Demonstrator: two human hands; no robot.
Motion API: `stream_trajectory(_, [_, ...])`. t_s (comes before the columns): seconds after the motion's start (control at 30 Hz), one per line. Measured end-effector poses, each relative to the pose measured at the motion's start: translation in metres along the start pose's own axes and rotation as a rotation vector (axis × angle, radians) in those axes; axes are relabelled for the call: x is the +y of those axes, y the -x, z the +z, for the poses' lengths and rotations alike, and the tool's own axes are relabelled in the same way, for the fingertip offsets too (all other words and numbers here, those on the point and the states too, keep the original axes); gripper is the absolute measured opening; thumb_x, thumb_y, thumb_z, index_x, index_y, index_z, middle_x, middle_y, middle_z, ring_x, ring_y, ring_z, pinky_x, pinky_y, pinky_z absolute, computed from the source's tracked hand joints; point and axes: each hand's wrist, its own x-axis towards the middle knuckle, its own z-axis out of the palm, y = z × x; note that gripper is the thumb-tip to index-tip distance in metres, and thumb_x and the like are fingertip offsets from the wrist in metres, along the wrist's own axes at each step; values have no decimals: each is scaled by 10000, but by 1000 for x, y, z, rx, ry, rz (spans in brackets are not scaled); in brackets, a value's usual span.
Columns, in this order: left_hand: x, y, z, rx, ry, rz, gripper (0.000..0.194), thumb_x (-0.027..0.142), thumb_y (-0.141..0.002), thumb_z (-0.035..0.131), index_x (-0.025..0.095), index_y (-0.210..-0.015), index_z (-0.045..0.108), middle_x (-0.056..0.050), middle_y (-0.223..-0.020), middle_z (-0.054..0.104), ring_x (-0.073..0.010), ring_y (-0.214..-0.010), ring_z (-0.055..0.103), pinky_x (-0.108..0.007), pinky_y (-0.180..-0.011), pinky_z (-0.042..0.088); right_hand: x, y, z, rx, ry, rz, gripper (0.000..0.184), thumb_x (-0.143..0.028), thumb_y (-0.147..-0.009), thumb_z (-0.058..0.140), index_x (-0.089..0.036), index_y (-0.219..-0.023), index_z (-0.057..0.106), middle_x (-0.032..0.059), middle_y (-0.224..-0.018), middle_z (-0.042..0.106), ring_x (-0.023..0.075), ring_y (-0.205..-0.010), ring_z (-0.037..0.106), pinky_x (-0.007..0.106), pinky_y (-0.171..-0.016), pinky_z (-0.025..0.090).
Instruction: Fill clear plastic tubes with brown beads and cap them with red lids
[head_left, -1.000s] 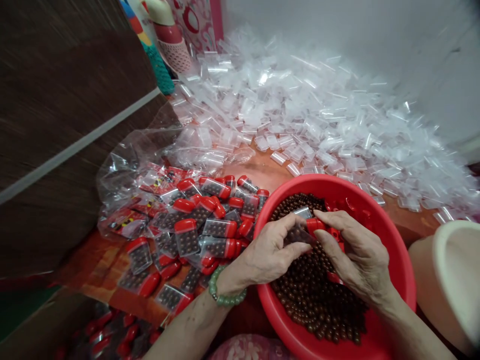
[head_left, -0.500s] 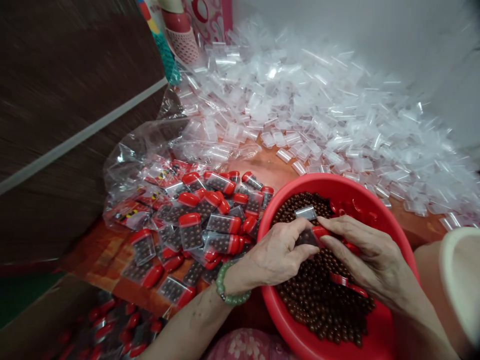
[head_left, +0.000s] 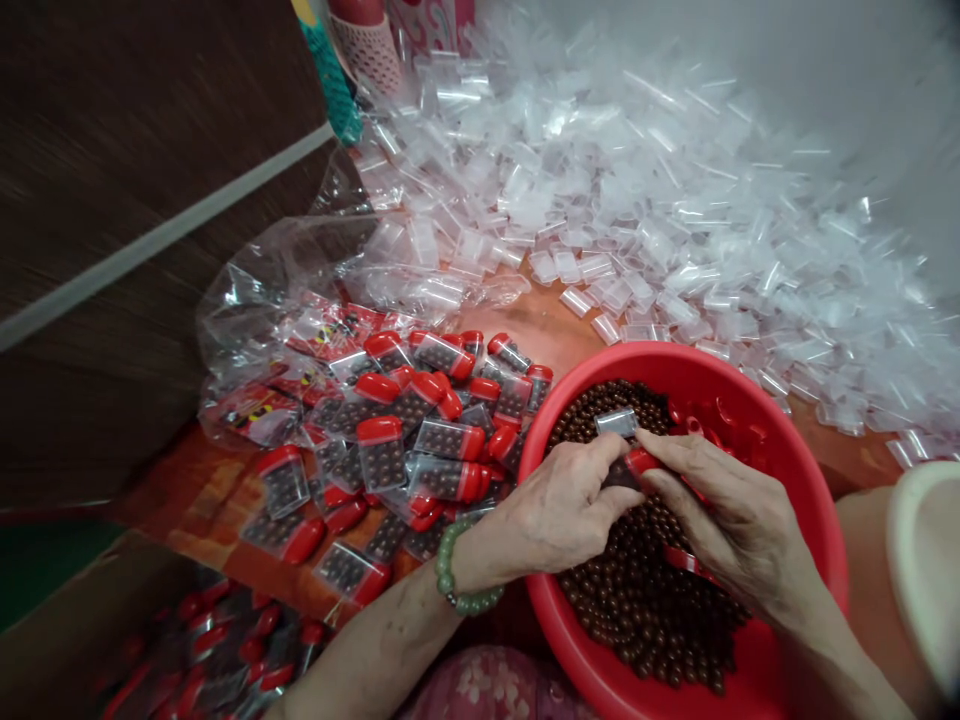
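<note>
Pinching a dark case (head_left: 621, 475), the left hand (head_left: 566, 500) meets the right hand (head_left: 727, 500), pinching its red cap (head_left: 642, 460) above the red basin (head_left: 675, 354) of brown beads (head_left: 645, 590); capped filled cases (head_left: 381, 455) lie left, many unfilled clear cases (head_left: 637, 200) far.

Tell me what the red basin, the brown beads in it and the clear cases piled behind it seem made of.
Red basin: likely moulded plastic, semi-gloss; smooth, evenly coloured, with a rounded rim.
Brown beads: glossy, each with a small highlight; possibly plastic, but the look leaves it open.
Clear cases: probably rigid plastic, shiny; see-through, with straight glints along their edges.
</note>
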Motion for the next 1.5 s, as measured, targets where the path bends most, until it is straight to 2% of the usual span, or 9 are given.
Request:
stream_trajectory(0.17, [-1,-3,0,31,246,-28,88,229,-908,538,170,-967,566,-9,-844,628,-146,-755,571,-273,-699,462,-7,10,15,-96,216,21,830,-459,-917,612,-78,-1547,230,247,-1423,515,333,-1311,515,484,-1022,517])
stream_trajectory(0.27, [-1,-5,1,38,388,-37,87,223,-909,535,169,-967,569,-15,-917,639,-144,-832,582,-277,-772,475,-8,10,28,-39,385,-7,889,-435,-929,579,-42,-1570,106,290,-1419,487,393,-1279,515,573,-970,508])
stream_trajectory(0.4, [1,-5,3,63,423,-32,85,226,-908,540,161,-955,569,-18,-951,623,-149,-893,563,-295,-842,458,-5,3,38,108,512,-90,824,-306,-897,553,-3,-1551,153,282,-1269,589,357,-1091,615,511,-857,535])
stream_trajectory(0.53, [4,-3,2,20,386,-43,71,231,-912,535,167,-938,551,1,-892,597,-138,-820,535,-288,-777,447,0,-1,37,169,508,-174,779,-367,-884,552,29,-1494,272,272,-1173,621,341,-1011,634,471,-814,526])
stream_trajectory(0.77, [6,-2,0,-9,281,-23,77,248,-908,535,176,-896,509,7,-855,554,-138,-773,505,-288,-738,440,4,0,34,175,452,-277,763,-369,-847,600,72,-1420,355,260,-1089,619,338,-965,626,499,-839,507])
stream_trajectory(0.9, [4,-2,1,-11,281,-36,90,246,-908,528,165,-945,521,-16,-896,565,-159,-825,521,-313,-784,461,2,-2,33,143,426,-268,763,-335,-847,609,25,-1458,327,222,-1088,617,320,-977,617,496,-855,512])
stream_trajectory(1.17, [1,-4,3,31,748,-45,172,303,-925,554,160,-1018,534,-30,-965,591,-146,-885,582,-307,-869,496,0,-5,30,125,419,-137,837,-386,-862,637,-67,-1525,238,234,-1218,593,343,-1051,597,507,-843,539])
stream_trajectory(1.33, [0,-5,6,-47,931,-59,278,409,-900,616,160,-1012,568,-20,-882,612,-144,-825,613,-303,-838,511,3,-6,28,199,462,-214,799,-341,-830,673,-44,-1481,317,213,-1093,654,313,-926,643,455,-779,555])
stream_trajectory(1.5, [4,-2,6,-125,933,-124,368,480,-836,695,159,-983,592,-11,-832,610,-129,-777,590,-280,-777,512,5,-4,23,199,459,-309,785,-371,-822,667,-14,-1452,362,190,-984,685,289,-853,666,461,-787,553])
